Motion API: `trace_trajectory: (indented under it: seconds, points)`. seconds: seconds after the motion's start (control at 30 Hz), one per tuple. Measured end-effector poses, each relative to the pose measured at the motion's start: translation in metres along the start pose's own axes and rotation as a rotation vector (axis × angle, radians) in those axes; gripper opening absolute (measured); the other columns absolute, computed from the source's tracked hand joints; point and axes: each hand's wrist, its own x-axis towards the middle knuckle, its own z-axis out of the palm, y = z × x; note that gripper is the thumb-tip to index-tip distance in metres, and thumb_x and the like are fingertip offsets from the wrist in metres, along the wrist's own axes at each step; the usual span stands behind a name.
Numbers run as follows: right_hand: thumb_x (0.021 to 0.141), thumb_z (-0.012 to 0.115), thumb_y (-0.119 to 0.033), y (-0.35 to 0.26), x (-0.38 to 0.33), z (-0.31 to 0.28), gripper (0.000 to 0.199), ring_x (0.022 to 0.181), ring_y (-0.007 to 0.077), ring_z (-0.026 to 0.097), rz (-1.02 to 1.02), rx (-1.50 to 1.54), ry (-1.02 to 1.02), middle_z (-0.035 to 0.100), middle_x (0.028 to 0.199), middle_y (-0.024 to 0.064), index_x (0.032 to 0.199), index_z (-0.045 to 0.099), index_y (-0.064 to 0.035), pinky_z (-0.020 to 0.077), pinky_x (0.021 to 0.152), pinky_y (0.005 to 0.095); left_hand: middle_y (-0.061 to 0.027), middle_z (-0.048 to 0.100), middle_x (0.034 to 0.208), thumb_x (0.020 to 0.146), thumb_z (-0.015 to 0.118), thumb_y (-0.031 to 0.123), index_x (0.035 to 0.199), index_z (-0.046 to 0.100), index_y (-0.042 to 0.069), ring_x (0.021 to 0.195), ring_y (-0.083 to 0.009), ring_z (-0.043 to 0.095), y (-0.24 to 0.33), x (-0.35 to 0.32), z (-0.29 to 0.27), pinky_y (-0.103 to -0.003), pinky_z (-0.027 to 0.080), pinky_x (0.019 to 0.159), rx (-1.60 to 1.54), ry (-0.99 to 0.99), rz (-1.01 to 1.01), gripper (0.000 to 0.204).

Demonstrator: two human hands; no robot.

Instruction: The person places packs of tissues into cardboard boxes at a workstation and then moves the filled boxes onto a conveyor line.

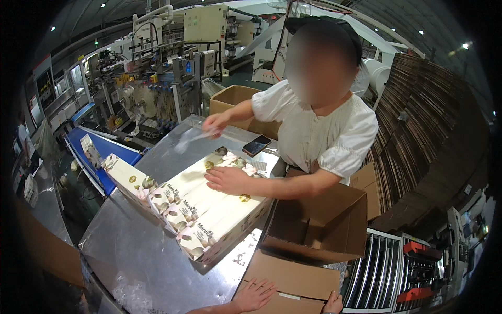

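Resting on the carton (pixel 293 272), my left hand (pixel 255 295) is open, palm down, fingers spread, with nothing in its grasp. My right hand (pixel 333 302) is at the carton's right edge, fingers bent — the lower rim of the view cuts it off, so I cannot tell whether it grips. The carton lies right in front of me, a seam across its top, with an open box (pixel 342 230) just beyond and rollers (pixel 368 264) to the right. On the metal table (pixel 151 251), flowered packs (pixel 212 201) lie side by side — a co-worker's hand (pixel 230 180) lies flat on them, near a phone (pixel 257 145).
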Motion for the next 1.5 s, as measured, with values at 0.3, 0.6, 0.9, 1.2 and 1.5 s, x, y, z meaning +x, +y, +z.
trace_trajectory:
  seconds: [0.3, 0.6, 0.9, 1.2, 1.5]
  points:
    - [0.09, 0.047, -0.036, 0.029, 0.013, 0.004, 0.036, 0.075, 0.0345, 0.059, -0.199, -0.001, 0.063, 0.061, 0.086, 0.0248, 0.101, 0.058, -0.0035, 0.0462, 0.066, 0.0409, -0.0137, 0.046, 0.131, 0.089, 0.049, 0.033, 0.131, 0.045, 0.008, 0.122, -0.0314, 0.04, -0.006, 0.002, 0.0, -0.05, 0.026, 0.103, -0.022, -0.252, 0.016, 0.05]
    - [0.09, 0.05, -0.027, -0.025, 0.016, -0.07, 0.031, 0.068, 0.043, 0.055, -0.286, 0.189, 0.083, 0.055, 0.07, 0.0242, 0.077, 0.06, -0.0006, 0.0438, 0.056, 0.043, -0.0256, 0.036, 0.134, 0.095, 0.04, 0.022, 0.132, 0.032, -0.006, 0.123, -0.0393, 0.035, 0.019, 0.058, -0.033, -0.045, 0.028, 0.102, -0.079, 0.026, -0.435, 0.048]
    - [0.091, 0.042, -0.036, 0.063, 0.234, -0.224, 0.036, 0.076, 0.0401, 0.06, -0.463, -0.052, -0.023, 0.063, 0.078, 0.02, 0.089, 0.065, -0.0081, 0.0474, 0.07, 0.0482, -0.0196, 0.032, 0.141, 0.095, 0.042, 0.042, 0.139, 0.023, -0.004, 0.126, -0.0312, 0.034, 0.208, 0.109, 0.167, -0.036, 0.028, 0.105, -0.818, 0.043, -1.071, 0.067]
    - [0.088, 0.046, -0.034, 0.191, 0.482, -0.299, 0.053, 0.128, 0.0299, 0.036, -0.892, -0.751, 0.48, 0.038, 0.137, 0.0194, 0.129, 0.041, -0.0001, 0.0313, 0.103, 0.046, -0.0232, 0.026, 0.138, 0.096, 0.041, 0.017, 0.138, 0.013, -0.007, 0.125, -0.0303, 0.032, 0.445, 0.364, 0.258, -0.038, 0.024, 0.105, -0.781, 0.249, -0.501, 0.055]
    - [0.09, 0.04, -0.039, 0.244, 0.568, -0.391, 0.065, 0.138, 0.0266, 0.019, -0.561, -0.434, 0.187, 0.023, 0.147, 0.0167, 0.139, 0.027, 0.0016, 0.0142, 0.112, 0.0456, -0.0243, 0.039, 0.13, 0.09, 0.04, 0.008, 0.131, 0.026, -0.006, 0.123, -0.0347, 0.036, 0.511, 0.544, 0.326, -0.038, 0.025, 0.105, -0.813, 0.114, -0.237, 0.046]
